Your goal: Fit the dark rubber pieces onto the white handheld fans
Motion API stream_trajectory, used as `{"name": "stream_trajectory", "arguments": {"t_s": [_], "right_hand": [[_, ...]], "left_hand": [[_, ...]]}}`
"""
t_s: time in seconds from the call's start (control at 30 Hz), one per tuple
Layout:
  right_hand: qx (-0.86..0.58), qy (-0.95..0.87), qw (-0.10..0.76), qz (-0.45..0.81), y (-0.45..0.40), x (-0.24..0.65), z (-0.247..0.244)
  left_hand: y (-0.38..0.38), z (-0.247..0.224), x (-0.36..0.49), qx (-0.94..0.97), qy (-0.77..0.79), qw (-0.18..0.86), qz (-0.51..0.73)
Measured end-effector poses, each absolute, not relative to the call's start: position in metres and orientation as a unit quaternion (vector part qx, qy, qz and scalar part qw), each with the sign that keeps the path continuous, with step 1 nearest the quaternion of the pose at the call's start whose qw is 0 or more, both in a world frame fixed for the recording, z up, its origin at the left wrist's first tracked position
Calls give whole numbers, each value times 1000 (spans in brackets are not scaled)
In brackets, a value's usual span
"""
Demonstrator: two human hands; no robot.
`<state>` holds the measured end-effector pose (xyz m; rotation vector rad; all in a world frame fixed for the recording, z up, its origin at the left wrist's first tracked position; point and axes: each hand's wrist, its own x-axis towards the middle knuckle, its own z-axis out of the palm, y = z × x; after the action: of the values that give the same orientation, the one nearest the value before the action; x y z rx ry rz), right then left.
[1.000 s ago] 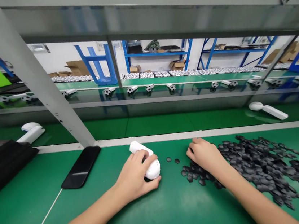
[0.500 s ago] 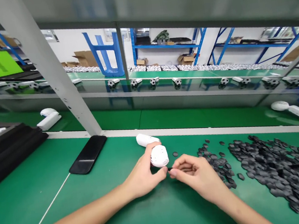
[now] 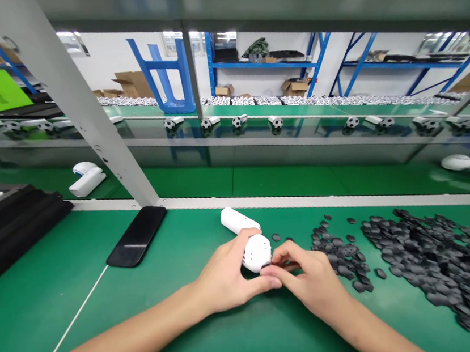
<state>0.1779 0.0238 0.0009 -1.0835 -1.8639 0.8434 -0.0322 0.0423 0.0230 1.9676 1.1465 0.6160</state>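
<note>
In the head view, the white ball-headed piece (image 3: 256, 251) is held over the green bench (image 3: 66, 334), its long axis going away and left, with its handle (image 3: 239, 220) far. The left hand (image 3: 225, 272) wraps it with closed fingers; the right hand (image 3: 305, 275) pinches narrowly a small black hexagon (image 3: 265, 264) against the ball.

Green-topped workbench (image 3: 45, 273), black smartphone (image 3: 136, 236), stacked black foam sheets (image 3: 11, 240), heap of black hexagonal pieces (image 3: 435, 271)

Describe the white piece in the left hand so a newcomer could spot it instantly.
On the green bench, look at the near side, left of the heap of black hexagonal patches. The left hand grips a white plastic piece, a long handle ending in a round head. Unlike the matching pieces on the far bench, it is in hand, with the right hand touching its head.
</note>
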Motion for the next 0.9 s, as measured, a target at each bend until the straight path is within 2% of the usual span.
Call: {"name": "stream_trajectory", "arguments": {"t_s": [0.17, 0.37, 0.53, 0.67, 0.9], "right_hand": [[-438, -732, 394, 343, 24, 178, 4], [-396, -824, 242, 325, 34, 213, 36], [-524, -814, 171, 185, 56, 279, 54], [-519, -836, 95, 154, 65, 299, 45], [-520, -843, 50, 130, 58, 288, 39]], "left_hand": [[42, 20, -30, 781, 449, 365, 236], [45, 20, -33, 788, 447, 358, 225], [48, 18, -38, 807, 426, 340, 225], [49, 14, -39, 803, 440, 337, 219], [50, 12, -40, 808, 434, 330, 223]]}}
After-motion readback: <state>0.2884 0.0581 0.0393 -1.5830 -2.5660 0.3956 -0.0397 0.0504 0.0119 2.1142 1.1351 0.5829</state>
